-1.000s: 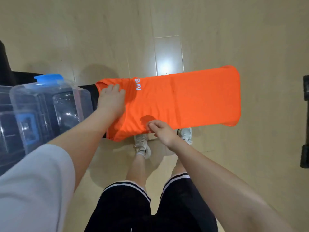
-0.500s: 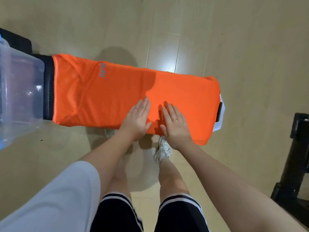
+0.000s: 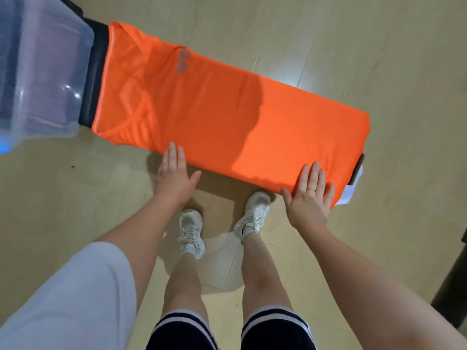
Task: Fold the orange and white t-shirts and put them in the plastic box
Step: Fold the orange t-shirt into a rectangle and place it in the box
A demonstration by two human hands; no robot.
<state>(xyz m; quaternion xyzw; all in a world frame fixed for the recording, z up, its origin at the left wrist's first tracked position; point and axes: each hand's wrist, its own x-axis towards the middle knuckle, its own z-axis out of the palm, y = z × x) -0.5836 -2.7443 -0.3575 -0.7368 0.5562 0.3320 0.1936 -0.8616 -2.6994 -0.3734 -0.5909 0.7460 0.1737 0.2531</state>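
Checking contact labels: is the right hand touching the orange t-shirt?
Touching. The head view shows the right hand lying flat, fingers straight, on the near corner of the orange t-shirt.

An indoor room is shown, most likely in a home or a plain activity room, though which of the two cannot be told. A smooth, pale wood-look floor point(image 3: 353, 46) is laid in wide planks, and ceiling light is reflected on it. A narrow black padded bench point(image 3: 94, 72) is seen under an orange t-shirt point(image 3: 227, 109), with a clear plastic box point(image 3: 43, 66) set on its left end. Dark equipment point(image 3: 452, 286) is glimpsed at the right edge, too cropped to be identified. Casual dress is worn by the person: white trainers point(image 3: 192, 231) and dark shorts point(image 3: 273, 329) with white stripes.
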